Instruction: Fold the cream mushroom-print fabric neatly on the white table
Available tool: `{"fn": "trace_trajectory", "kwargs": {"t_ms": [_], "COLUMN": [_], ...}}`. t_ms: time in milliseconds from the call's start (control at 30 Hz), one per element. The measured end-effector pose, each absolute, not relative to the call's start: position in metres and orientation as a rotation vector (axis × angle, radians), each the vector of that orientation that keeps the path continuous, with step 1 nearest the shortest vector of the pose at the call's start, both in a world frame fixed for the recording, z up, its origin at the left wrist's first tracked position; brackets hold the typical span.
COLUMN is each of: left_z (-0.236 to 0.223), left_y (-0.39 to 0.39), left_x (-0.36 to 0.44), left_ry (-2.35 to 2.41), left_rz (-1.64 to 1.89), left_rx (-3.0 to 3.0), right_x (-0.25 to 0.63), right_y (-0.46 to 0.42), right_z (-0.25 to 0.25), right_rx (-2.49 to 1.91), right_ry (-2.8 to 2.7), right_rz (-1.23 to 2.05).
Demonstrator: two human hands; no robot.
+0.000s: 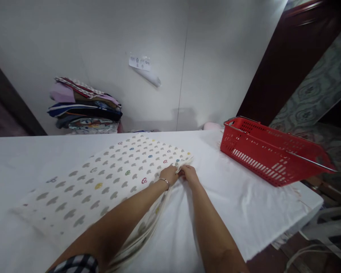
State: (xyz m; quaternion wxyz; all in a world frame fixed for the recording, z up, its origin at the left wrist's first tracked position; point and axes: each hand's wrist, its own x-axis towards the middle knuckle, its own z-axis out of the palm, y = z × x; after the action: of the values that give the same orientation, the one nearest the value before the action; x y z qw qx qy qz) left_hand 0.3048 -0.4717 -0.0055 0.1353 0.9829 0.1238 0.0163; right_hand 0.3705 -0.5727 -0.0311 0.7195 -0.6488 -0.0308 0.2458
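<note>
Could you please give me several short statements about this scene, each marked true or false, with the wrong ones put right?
1. The left hand and right hand are both at the edge of the cloth. True.
2. The cloth is plain. False: it has a printed pattern, mostly grey shapes with some coloured ones.
3. The red basket stands on the table, to the right of the cloth. True.
4. The right hand is holding the basket. False: it is at the cloth, away from the basket.
5. The fabric stack is beyond the cloth, toward the left. True.
6. The two hands are wide apart. False: they are close together.
</note>
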Motion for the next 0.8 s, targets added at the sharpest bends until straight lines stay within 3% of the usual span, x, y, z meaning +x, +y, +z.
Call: {"fn": "trace_trajectory", "kwargs": {"t_ms": [367,800], "left_z": [-0.007,-0.004], "left_y": [-0.463,-0.465], "left_x": [0.306,0.306], "left_ry": [0.355,0.297], "left_rz": [0.048,-0.042], "left_rx": [2.803,2.833], "right_x": [0.430,0.479], "right_y": [-0.573,-0.576], "right_z": [-0.026,-0.034], "right_rx": [-1.276,-1.490], "right_ry": [0.109,0.128], "right_rz": [0.462,0.434]}}
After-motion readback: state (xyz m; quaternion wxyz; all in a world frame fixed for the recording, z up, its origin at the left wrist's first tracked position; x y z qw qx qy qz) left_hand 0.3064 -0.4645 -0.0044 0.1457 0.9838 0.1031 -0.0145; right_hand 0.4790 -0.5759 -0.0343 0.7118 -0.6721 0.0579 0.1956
